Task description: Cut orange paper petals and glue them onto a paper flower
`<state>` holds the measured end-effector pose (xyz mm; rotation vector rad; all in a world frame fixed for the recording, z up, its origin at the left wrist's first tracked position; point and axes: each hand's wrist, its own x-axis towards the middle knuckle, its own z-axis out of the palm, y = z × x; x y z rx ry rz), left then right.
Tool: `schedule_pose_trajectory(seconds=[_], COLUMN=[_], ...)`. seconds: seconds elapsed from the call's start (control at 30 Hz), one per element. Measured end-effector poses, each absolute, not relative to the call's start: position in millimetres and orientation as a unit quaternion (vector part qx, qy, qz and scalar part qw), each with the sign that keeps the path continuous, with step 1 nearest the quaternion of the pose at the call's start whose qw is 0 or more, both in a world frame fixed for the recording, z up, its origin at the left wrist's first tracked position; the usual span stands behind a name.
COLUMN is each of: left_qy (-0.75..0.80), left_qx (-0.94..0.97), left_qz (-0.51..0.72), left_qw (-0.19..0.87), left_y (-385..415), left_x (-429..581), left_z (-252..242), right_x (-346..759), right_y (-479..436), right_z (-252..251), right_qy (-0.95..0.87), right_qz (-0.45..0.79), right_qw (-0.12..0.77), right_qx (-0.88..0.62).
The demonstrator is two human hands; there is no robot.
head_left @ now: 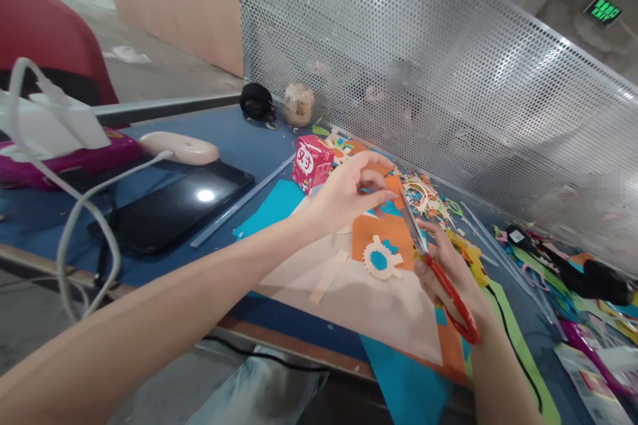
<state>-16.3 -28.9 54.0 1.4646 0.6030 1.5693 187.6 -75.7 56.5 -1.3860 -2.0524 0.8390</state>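
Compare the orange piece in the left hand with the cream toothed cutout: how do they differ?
The orange piece is pinched in the left hand, beside the scissors; the cream cutout lies mostly on an orange sheet. The orange piece shows plain orange; the cream cutout has a blue disc at its middle. Both look flat and thin.

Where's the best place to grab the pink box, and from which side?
I'd pinch the pink box near its top, across opposite side faces, coming from above and the left. It stands with flat faces and its top in view, while the left hand crowds its lower right.
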Motion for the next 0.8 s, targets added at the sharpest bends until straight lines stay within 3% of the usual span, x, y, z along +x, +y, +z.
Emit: schedule_pose_trajectory(seconds=[0.8], left_qy=[0.248], left_qx=[0.585], left_qz=[0.622], left_qw=[0.458], left_y=[-26.6], left_x=[-17.7], left_z=[52.7], right_x=[181.5], right_y=[-81.9], right_z=[65.2], right_qy=[-0.758], right_qz=[0.283], right_qw=[0.244], right_qx=[-0.534])
